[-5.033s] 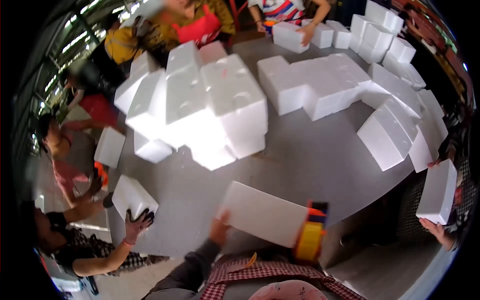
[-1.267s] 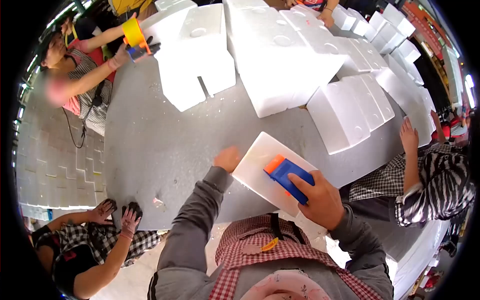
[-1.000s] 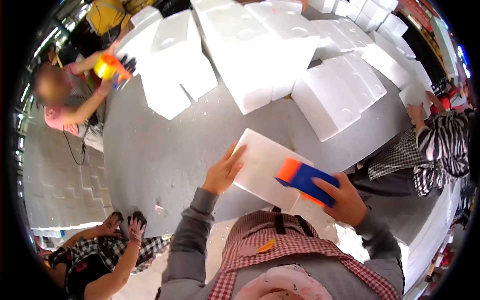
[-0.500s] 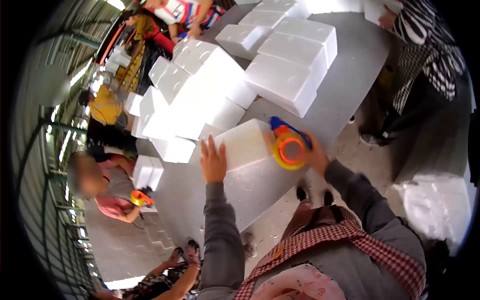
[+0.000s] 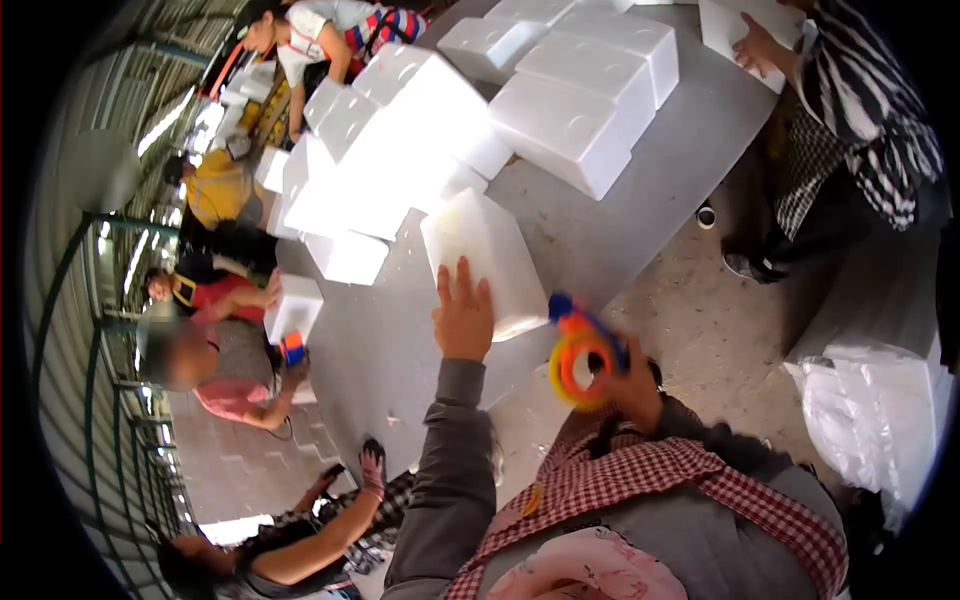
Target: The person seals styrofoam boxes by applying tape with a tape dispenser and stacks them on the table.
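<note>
A white foam box (image 5: 490, 240) sits on the grey table (image 5: 640, 215), turned with one corner toward me. My left hand (image 5: 464, 312) lies on its near side, fingers spread and pressed to the surface. In my right hand (image 5: 630, 388) is a tape dispenser (image 5: 578, 360), with a blue and orange body and a yellow and orange roll. The dispenser is held off the box, just beyond the table's near edge, and is slightly blurred. My right fingers wrap round its handle and are partly hidden.
Stacked white foam boxes (image 5: 580, 110) fill the far part of the table. Co-workers stand at the left, and one in pink sleeves (image 5: 240, 398) holds another tape dispenser (image 5: 292, 347). At the right a person in a striped top (image 5: 860, 100) handles a box. Plastic-wrapped boxes (image 5: 870, 420) stand lower right.
The foam box has turned under my left hand, which shifted right. My right hand has drawn the tape dispenser back toward my body, away from the box.
</note>
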Motion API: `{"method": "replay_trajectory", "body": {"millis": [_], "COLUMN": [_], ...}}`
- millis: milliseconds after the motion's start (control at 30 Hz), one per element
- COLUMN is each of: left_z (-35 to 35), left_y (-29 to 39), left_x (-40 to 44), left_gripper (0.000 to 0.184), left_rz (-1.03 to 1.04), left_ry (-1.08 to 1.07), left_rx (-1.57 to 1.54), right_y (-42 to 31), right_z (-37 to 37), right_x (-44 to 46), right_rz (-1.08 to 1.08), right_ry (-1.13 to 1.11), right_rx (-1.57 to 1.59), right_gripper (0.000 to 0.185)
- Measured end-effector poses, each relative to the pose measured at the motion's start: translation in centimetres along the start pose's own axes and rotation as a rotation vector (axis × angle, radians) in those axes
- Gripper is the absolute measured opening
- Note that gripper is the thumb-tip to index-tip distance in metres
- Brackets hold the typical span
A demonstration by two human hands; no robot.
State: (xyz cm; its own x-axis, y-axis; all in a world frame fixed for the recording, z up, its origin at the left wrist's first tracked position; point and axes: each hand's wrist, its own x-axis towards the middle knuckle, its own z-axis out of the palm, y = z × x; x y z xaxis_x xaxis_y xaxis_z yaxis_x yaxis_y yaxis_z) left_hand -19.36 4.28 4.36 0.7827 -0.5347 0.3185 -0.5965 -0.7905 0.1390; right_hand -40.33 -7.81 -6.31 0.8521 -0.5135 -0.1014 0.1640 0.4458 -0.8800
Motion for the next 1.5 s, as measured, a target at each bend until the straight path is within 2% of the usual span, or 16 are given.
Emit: {"method": "replay_trajectory", "body": {"millis": [100,167,233,367,567,633,767,867,900,967,1000,1100,1200,1300,1433,1500], "left_z": [-1.6,-4.2,-1.8,0.2,-1.4,-2.2,2.3,8.4,10.3,13.2,12.6,0.4,-3.1,2.9,11.9,14.1], "left_y": [3.2,2.7,0.5,0.8,2.1,-0.6,-9.0,-11.1,-12.4,-16.3,-21.0,-28.5,-30.2,-30.7,-8.2,1.1], "left_x": [-1.0,0.2,1.6,3.0,1.6,1.4,-2.8,-4.0,-4.4,-5.8,-6.8,-7.9,-5.8,-1.6,9.8,14.7], "left_gripper": [0.048,0.048,0.048,0.050,0.051,0.059,0.069,0.066,0.066,0.044,0.031,0.043,0.060,0.036,0.039,0.052], "left_rz": [-0.232,-0.230,0.199,-0.014,-0.079,-0.001,-0.390,-0.432,-0.382,-0.654,-0.659,-0.686,-1.078,-0.422,-0.182,-0.568], "left_ry": [0.043,-0.303,0.149,-0.031,-0.060,0.178,0.506,0.191,0.185,0.303,0.316,0.342,-0.110,0.724,-0.055,-0.195], "left_rx": [0.229,0.157,0.384,0.165,0.172,-0.462,-1.125,-1.211,-1.258,-1.456,-0.747,-0.209,0.337,-1.152,-1.268,-1.706], "right_y": [-2.1,-3.5,-4.7,-9.6,-5.6,-6.5,-8.9,-2.3,0.7,-1.6,-0.6,3.4,6.4,5.8,-2.0,-5.1], "right_z": [0.8,-0.1,-0.7,-1.2,6.7,4.4,-4.7,-1.9,1.7,8.4,11.5,20.0,21.7,15.9,6.1,1.9], "right_x": [-1.6,2.3,2.4,-3.0,4.0,3.1,2.4,8.0,8.6,8.5,7.7,5.3,5.4,5.9,8.1,11.2], "right_rz": [0.071,0.116,0.165,0.292,0.177,0.064,0.501,0.092,0.066,0.061,0.024,-0.229,-0.108,0.099,-0.128,-0.351], "right_ry": [-0.065,-0.100,-0.124,-0.083,-1.008,-1.076,-0.309,-0.225,-0.194,-0.068,-0.119,-0.357,-0.445,-0.411,-0.103,0.147], "right_rx": [-0.348,-0.325,-0.304,-0.084,-0.861,-0.690,0.264,0.317,0.669,0.493,0.372,-0.326,-0.076,0.069,0.529,0.512], "right_gripper": [0.060,0.059,0.057,0.066,0.057,0.054,0.069,0.057,0.049,0.033,0.030,0.024,0.025,0.031,0.082,0.079]}}
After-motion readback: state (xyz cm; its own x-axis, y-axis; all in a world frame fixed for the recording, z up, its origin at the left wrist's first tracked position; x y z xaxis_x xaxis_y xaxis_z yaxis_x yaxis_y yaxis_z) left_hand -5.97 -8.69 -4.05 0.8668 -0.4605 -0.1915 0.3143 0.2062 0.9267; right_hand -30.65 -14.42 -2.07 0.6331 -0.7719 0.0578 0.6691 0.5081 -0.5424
